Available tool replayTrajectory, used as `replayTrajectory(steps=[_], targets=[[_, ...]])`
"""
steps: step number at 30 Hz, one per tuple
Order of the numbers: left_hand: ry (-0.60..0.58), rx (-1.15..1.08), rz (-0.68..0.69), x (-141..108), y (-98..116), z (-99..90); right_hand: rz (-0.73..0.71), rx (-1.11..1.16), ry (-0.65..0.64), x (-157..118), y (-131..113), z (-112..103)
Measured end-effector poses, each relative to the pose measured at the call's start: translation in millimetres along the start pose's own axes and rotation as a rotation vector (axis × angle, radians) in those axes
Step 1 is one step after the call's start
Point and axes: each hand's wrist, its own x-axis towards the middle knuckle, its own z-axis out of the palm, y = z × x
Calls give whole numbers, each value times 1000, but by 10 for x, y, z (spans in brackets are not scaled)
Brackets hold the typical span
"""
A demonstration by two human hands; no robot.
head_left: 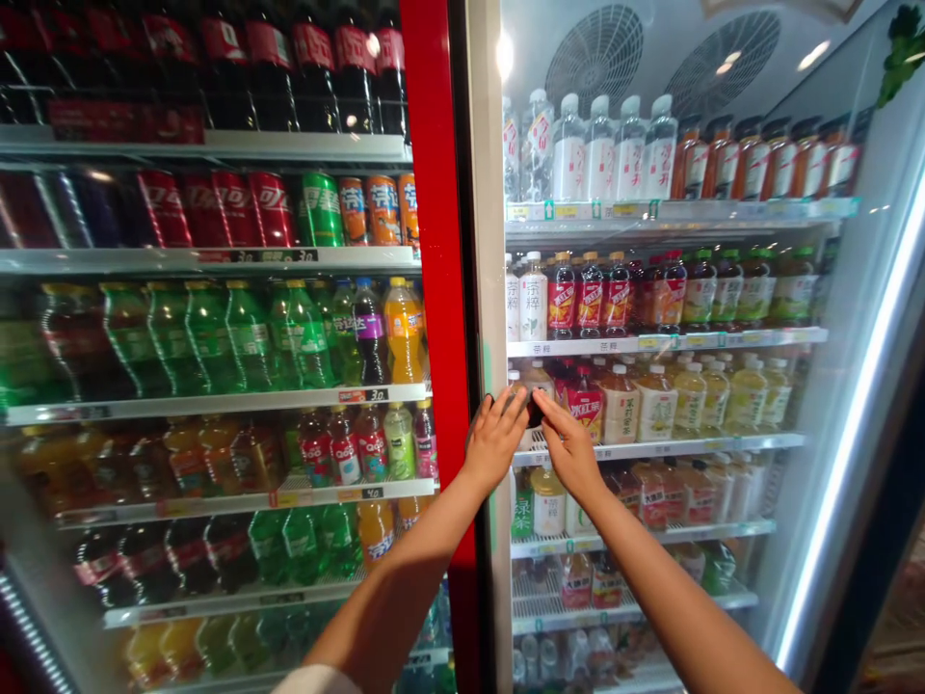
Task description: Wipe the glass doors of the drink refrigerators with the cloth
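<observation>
Red-labelled cola bottles [289, 67] line the top shelf on my far left, above red cans [238, 209] and a green can [321, 209]. Below them stand green soda bottles [250, 337] and an orange drink bottle [403, 333], all behind glass. Next comes the red cooler post [435, 193], and my left hand [495, 441] reaches across it, its fingers [506, 410] stretched up and spread against the pale door frame [486, 241]. Just beside those fingers sits a small dark object [536, 407], too hidden for me to tell what it is. My right hand [568, 448] is on the far side of it, fingertips [541, 405] at its edge. My hands are apart but close, with that dark object between them, and I cannot tell whether either one is gripping anything. Behind my right hand are white-capped drink bottles [620, 405] on a wire shelf [650, 445]. Higher up are red-labelled bottles [589, 294] and water bottles [614, 149]. Pale yellow tea bottles [744, 397] stand to the right, and a bright light strip [853, 424] runs down the far edge.
</observation>
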Motion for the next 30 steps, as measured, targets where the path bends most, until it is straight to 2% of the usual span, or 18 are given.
replayTrajectory(steps=[3,6,9,11,13,15,17,19,21,23,24,26,28,30], targets=[[64,-178,-178,415,58,-87,-72,-29,20,243,-8,45],[110,-457,-291,551,176,-72,-120,-91,20,316,24,93],[118,-728,-307,383,270,-9,-155,-238,-24,131,147,178],[139,-829,-301,221,280,-5,-184,-390,-56,-62,264,253],[146,-829,-297,90,237,-59,-206,-544,-68,-193,366,322],[104,-735,-287,2,154,-155,-227,-648,-61,-164,412,370],[31,-608,-290,-66,63,-259,-244,-681,-52,68,380,396],[-27,-529,-305,-135,-7,-333,-246,-665,-31,442,280,416],[-57,-535,-329,-218,-45,-361,-249,-635,11,806,156,447],[-60,-586,-375,-314,-59,-351,-265,-633,37,988,68,489],[-57,-614,-412,-365,-63,-340,-278,-648,32,978,53,505],[-48,-659,-488,-463,-74,-322,-319,-696,-26,770,87,502],[-44,-697,-511,-539,-92,-327,-384,-740,-145,432,190,421],[-39,-726,-478,-577,-105,-354,-471,-746,-298,156,311,255]])
